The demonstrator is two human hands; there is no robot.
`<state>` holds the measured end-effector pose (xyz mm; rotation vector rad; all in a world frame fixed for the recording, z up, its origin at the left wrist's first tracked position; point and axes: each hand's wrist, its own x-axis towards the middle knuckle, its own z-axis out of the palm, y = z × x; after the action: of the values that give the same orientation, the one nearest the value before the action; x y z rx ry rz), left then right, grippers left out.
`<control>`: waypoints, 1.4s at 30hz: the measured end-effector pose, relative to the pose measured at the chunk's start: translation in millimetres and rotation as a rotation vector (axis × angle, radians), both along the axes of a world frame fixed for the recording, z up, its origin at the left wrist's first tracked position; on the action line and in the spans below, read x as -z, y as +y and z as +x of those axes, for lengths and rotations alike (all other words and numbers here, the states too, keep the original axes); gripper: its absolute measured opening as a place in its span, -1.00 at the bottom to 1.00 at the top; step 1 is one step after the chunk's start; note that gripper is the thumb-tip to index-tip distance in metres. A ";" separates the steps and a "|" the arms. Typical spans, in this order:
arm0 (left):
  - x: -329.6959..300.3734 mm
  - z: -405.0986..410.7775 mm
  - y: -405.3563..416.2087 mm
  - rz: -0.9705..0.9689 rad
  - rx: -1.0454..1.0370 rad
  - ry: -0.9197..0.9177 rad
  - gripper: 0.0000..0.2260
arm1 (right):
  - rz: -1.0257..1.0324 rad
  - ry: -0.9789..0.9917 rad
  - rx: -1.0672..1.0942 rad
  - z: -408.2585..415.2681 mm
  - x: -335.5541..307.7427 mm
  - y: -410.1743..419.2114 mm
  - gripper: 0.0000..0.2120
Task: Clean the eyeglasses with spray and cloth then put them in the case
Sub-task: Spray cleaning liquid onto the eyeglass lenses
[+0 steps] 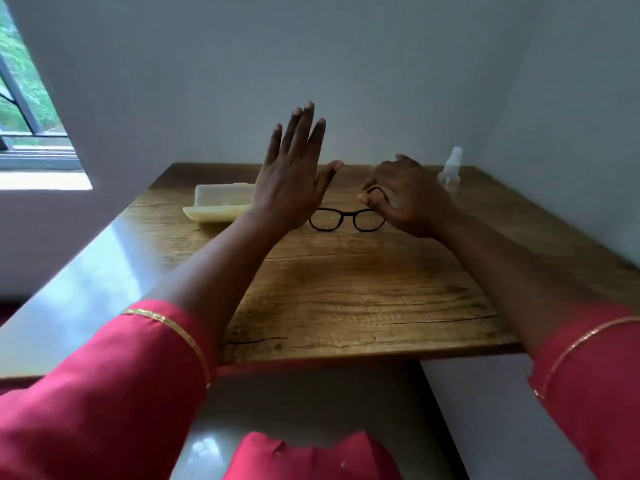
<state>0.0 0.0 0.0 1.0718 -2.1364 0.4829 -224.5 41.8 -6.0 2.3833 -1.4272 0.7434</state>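
— Pinching anything?
— Yes: right hand [405, 199] pinches the eyeglasses [346, 220] at their right temple arm; frame rests on the bench [346, 289].
— Left hand [287, 181]?
— Fingers spread, raised above the eyeglasses' left side, holding nothing.
— Case [218, 202]?
— Open, left of the eyeglasses. Spray bottle [450, 171] stands behind-right.

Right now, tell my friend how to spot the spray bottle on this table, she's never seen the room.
Start at the wooden table against the white wall and look to its far right corner. The spray bottle stands upright there, just beyond the right hand. It is small and clear with a pale cap, unlike the black glasses mid-table and the flat cream case at far left.
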 end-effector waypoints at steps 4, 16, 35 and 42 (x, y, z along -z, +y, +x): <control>3.9 2.0 6.9 0.010 -0.021 -0.025 -0.36 | -0.010 0.023 0.021 -3.6 4.1 7.4 -0.68; 18.6 10.0 17.5 -0.164 0.010 -0.209 -0.50 | -0.031 0.068 0.015 -12.4 10.8 14.2 -0.76; 19.7 13.0 5.5 -0.240 -0.025 -0.248 -0.31 | -0.196 -0.510 0.023 0.7 7.4 -26.1 -0.89; 17.7 13.9 5.0 -0.331 -0.049 -0.186 -0.48 | -0.219 -0.553 -0.020 3.6 10.5 -23.6 -0.92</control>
<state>13.9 5.0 -17.7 0.9205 -2.0938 0.9549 -220.9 18.1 -16.4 2.1133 -1.4091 1.5654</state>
